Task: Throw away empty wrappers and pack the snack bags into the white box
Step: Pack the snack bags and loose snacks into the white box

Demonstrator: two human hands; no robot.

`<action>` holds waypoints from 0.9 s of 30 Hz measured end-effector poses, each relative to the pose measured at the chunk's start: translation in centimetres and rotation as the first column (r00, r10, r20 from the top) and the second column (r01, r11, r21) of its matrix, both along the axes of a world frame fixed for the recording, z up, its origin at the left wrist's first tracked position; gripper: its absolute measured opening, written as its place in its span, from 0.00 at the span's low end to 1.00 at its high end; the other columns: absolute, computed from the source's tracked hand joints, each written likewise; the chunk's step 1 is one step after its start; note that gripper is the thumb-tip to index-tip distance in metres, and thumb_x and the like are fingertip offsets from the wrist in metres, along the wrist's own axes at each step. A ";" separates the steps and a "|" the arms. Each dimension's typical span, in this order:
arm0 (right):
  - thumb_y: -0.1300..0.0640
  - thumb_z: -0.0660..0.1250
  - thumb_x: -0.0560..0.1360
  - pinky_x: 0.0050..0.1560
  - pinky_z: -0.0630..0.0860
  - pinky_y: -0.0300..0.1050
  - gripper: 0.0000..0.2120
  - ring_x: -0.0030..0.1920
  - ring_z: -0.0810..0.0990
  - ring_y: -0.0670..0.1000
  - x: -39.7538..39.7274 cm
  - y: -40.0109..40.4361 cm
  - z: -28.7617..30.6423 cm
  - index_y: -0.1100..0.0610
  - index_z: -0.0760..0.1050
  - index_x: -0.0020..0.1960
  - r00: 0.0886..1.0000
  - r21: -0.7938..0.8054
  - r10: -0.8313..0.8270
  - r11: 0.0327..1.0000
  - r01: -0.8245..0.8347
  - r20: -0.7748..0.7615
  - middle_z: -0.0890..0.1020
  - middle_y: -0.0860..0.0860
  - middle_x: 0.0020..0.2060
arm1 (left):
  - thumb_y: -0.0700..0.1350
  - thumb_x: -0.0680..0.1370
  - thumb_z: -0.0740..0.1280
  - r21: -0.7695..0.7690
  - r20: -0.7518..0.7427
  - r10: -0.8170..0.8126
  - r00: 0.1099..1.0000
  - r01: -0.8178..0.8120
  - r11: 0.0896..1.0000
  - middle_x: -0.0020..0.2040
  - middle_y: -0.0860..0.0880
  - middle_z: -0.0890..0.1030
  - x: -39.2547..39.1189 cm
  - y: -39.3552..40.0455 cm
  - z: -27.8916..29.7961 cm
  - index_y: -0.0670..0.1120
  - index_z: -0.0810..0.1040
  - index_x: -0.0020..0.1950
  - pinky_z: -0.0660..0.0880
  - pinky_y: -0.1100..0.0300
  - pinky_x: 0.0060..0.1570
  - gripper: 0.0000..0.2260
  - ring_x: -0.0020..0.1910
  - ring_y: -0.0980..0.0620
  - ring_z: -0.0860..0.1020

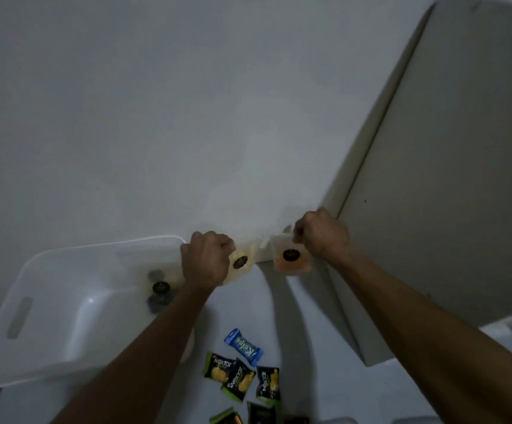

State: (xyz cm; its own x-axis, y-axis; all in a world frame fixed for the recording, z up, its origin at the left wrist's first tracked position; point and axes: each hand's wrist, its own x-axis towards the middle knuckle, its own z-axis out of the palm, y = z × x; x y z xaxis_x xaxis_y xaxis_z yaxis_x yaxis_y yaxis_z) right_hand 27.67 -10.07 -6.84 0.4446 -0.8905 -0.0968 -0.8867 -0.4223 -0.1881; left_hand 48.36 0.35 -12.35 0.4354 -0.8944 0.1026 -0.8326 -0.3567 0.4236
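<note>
My left hand (207, 258) is closed on a pale yellow snack bag (243, 262) with a round black label, held just past the right rim of the white box (49, 301). My right hand (322, 235) grips the top of an orange snack bag (293, 258) with the same black label, to the right of the yellow bag. Both bags hang in the air near the wall. Inside the box lie bags with black labels (160, 290), partly hidden by my left forearm.
On the white surface below my arms lie a blue Kelpe packet (244, 345) and several green-and-black Nextar packets (242, 379). A beige cabinet side (432, 179) rises on the right. A light wall fills the view behind.
</note>
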 end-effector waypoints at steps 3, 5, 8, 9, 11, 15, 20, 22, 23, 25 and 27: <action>0.52 0.73 0.73 0.39 0.72 0.44 0.04 0.46 0.82 0.55 1.2 1.4 4.6 0.49 0.83 0.47 0.999 -0.042 0.026 0.999 -0.028 -0.037 0.83 0.53 0.47 | 0.44 0.77 0.66 -0.069 0.023 -0.020 1.000 0.022 0.997 0.48 0.52 0.84 1.5 1.6 4.4 0.53 0.84 0.48 0.72 0.48 0.52 0.08 0.51 0.47 0.78; 0.53 0.73 0.73 0.38 0.75 0.45 0.04 0.43 0.82 0.55 2.2 2.9 7.9 0.50 0.83 0.48 0.998 -0.063 0.043 0.997 -0.047 -0.055 0.84 0.53 0.46 | 0.43 0.76 0.66 -0.053 0.058 -0.032 0.998 0.035 0.998 0.48 0.52 0.84 3.0 3.0 7.6 0.52 0.84 0.46 0.71 0.48 0.54 0.08 0.51 0.47 0.78; 0.54 0.74 0.73 0.42 0.79 0.47 0.04 0.40 0.81 0.54 4.3 5.9 12.5 0.50 0.83 0.47 0.996 -0.108 0.070 0.991 -0.076 -0.055 0.82 0.53 0.44 | 0.43 0.74 0.66 -0.014 0.125 -0.023 0.992 0.025 1.000 0.47 0.51 0.83 6.0 5.9 12.0 0.53 0.83 0.44 0.68 0.50 0.53 0.07 0.52 0.46 0.77; 0.54 0.74 0.73 0.41 0.79 0.46 0.04 0.39 0.81 0.53 5.3 7.2 13.9 0.51 0.83 0.47 0.995 -0.122 0.080 0.989 -0.086 -0.054 0.82 0.53 0.43 | 0.44 0.74 0.66 -0.016 0.136 -0.008 0.991 0.010 1.000 0.47 0.51 0.83 7.2 7.1 13.1 0.53 0.83 0.44 0.66 0.51 0.53 0.06 0.52 0.46 0.77; 0.55 0.75 0.72 0.41 0.79 0.46 0.03 0.38 0.81 0.53 7.3 9.8 16.0 0.52 0.83 0.45 0.994 -0.144 0.106 0.983 -0.111 -0.037 0.81 0.52 0.39 | 0.46 0.76 0.67 -0.041 0.133 0.030 0.991 -0.024 0.999 0.48 0.52 0.83 9.8 9.6 14.7 0.53 0.83 0.45 0.64 0.50 0.52 0.06 0.52 0.46 0.78; 0.57 0.73 0.73 0.42 0.79 0.46 0.02 0.37 0.80 0.51 11.6 14.0 17.6 0.53 0.84 0.46 0.986 -0.169 0.163 0.973 -0.154 0.040 0.82 0.52 0.38 | 0.49 0.77 0.69 -0.109 0.039 0.099 0.994 -0.094 0.990 0.51 0.52 0.84 14.7 13.7 15.7 0.53 0.85 0.48 0.65 0.49 0.56 0.05 0.55 0.45 0.78; 0.52 0.74 0.73 0.45 0.82 0.50 0.05 0.42 0.82 0.53 17.1 17.3 15.5 0.52 0.83 0.48 0.975 -0.112 0.183 0.979 -0.169 0.124 0.84 0.53 0.44 | 0.54 0.75 0.70 -0.113 -0.133 0.118 0.984 -0.133 0.985 0.53 0.51 0.85 18.7 15.9 13.9 0.54 0.85 0.48 0.68 0.46 0.61 0.07 0.57 0.44 0.77; 0.49 0.73 0.73 0.42 0.80 0.48 0.08 0.43 0.81 0.52 18.7 18.3 14.1 0.51 0.83 0.48 0.974 -0.085 0.195 0.979 -0.186 0.114 0.82 0.52 0.43 | 0.55 0.75 0.70 -0.112 -0.187 0.113 0.976 -0.135 0.984 0.53 0.51 0.85 19.3 16.1 13.0 0.55 0.85 0.48 0.69 0.45 0.62 0.08 0.58 0.45 0.77; 0.48 0.73 0.73 0.41 0.78 0.47 0.08 0.45 0.80 0.51 19.4 18.7 13.2 0.51 0.83 0.49 0.972 -0.078 0.212 0.976 -0.205 0.102 0.81 0.51 0.44 | 0.55 0.74 0.70 -0.106 -0.208 0.105 0.973 -0.130 0.986 0.53 0.51 0.85 19.5 16.1 12.4 0.55 0.85 0.48 0.70 0.45 0.62 0.08 0.58 0.45 0.78; 0.46 0.72 0.73 0.44 0.74 0.48 0.09 0.53 0.74 0.50 20.3 19.5 11.1 0.49 0.83 0.50 0.962 -0.105 0.267 0.960 -0.261 0.052 0.79 0.50 0.49 | 0.56 0.74 0.71 -0.080 -0.230 0.086 0.969 -0.107 0.991 0.52 0.52 0.85 19.6 15.9 11.2 0.55 0.85 0.47 0.70 0.46 0.61 0.07 0.57 0.46 0.78; 0.45 0.72 0.73 0.51 0.73 0.50 0.09 0.59 0.68 0.51 20.8 19.9 8.8 0.47 0.83 0.50 0.956 -0.141 0.295 0.946 -0.293 -0.007 0.75 0.49 0.56 | 0.56 0.74 0.71 -0.047 -0.240 0.064 0.969 -0.077 0.996 0.52 0.52 0.84 19.5 15.6 9.8 0.56 0.85 0.45 0.70 0.47 0.61 0.07 0.57 0.46 0.78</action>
